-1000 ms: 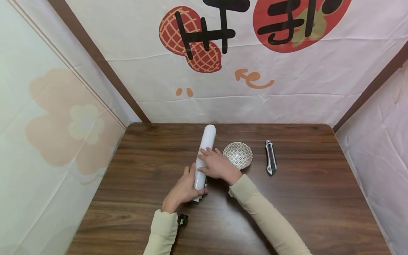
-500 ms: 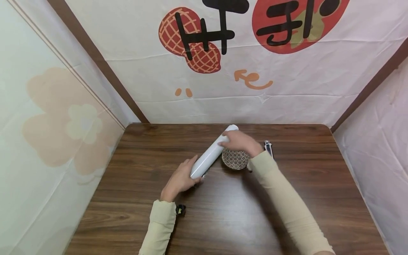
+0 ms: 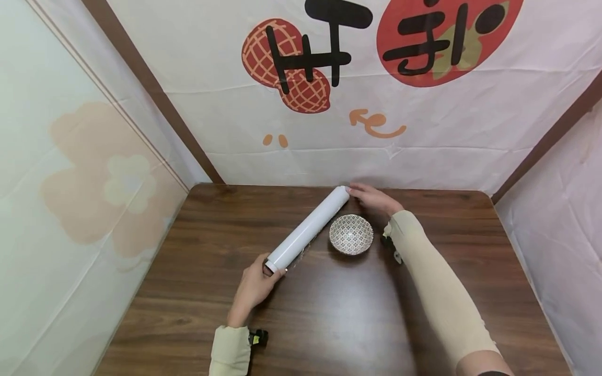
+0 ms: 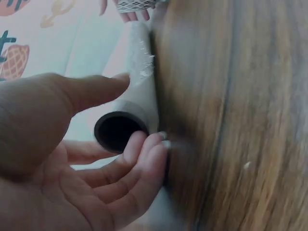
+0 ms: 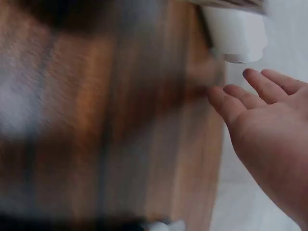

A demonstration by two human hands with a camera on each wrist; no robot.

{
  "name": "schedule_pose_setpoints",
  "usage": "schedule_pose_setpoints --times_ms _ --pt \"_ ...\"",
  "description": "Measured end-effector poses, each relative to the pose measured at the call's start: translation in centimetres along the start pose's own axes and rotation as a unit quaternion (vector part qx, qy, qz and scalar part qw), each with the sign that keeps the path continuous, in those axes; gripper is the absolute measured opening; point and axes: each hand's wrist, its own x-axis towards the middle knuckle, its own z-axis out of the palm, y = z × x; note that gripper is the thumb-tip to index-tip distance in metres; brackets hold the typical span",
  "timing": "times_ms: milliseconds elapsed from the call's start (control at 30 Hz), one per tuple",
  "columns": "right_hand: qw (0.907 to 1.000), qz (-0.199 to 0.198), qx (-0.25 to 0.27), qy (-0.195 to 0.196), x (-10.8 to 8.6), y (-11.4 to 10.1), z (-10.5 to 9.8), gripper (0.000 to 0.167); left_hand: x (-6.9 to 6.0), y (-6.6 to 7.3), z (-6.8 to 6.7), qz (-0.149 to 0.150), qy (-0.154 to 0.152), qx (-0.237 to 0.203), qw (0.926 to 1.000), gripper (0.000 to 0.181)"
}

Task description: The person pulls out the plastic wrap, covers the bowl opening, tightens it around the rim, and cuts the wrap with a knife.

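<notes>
A white roll of cling film (image 3: 310,227) lies slantwise on the table, its far end toward the back edge. My left hand (image 3: 256,282) holds the near end, thumb on one side and fingers on the other. In the left wrist view, the dark hollow core (image 4: 120,131) faces the cupped fingers (image 4: 149,159), and loose clear film shows on the roll's side. My right hand (image 3: 373,199) is at the far end with its fingers extended. The right wrist view shows those fingers (image 5: 267,86) just short of the roll's end (image 5: 240,38).
A patterned bowl (image 3: 351,235) stands right of the roll, close to it. Beyond it, the end of a utility knife (image 3: 398,257) shows beneath my right sleeve. The wooden table (image 3: 451,313) ends at a printed cloth wall (image 3: 301,167) behind.
The roll has swung from nearly upright in view to a slant, its far end moving right. My right hand has let go of its upper part and moved to the far end.
</notes>
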Motion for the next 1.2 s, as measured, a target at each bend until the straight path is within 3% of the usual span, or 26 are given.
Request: schedule_pose_setpoints --times_ms 67,233,467,733,933,1200 --pt "1.0 0.004 0.006 -0.001 0.0 0.2 0.0 0.076 0.4 0.1 0.2 0.012 0.006 -0.015 0.9998 0.06" --pt "0.9998 0.012 0.006 0.015 -0.2 1.0 -0.4 0.079 1.9 0.2 0.0 0.011 0.002 -0.039 0.9992 0.063" --pt "0.9989 0.005 0.001 0.046 -1.9 1.9 -1.9 0.08 5.3 -0.3 0.0 0.018 -0.022 -0.085 0.996 0.065" --pt "0.9965 0.034 -0.055 0.052 -4.3 2.7 -3.2 0.084 8.2 0.6 0.5 0.017 0.028 -0.106 0.9938 0.057" --pt "0.993 0.022 -0.092 0.07 -6.4 3.1 -3.9 0.075 10.1 1.5 0.9 0.021 0.047 -0.109 0.9928 0.05" --pt "0.9922 0.043 -0.081 0.083 -8.3 4.0 -4.7 0.076 13.1 3.3 1.3 0.051 0.059 -0.079 0.9938 0.044"
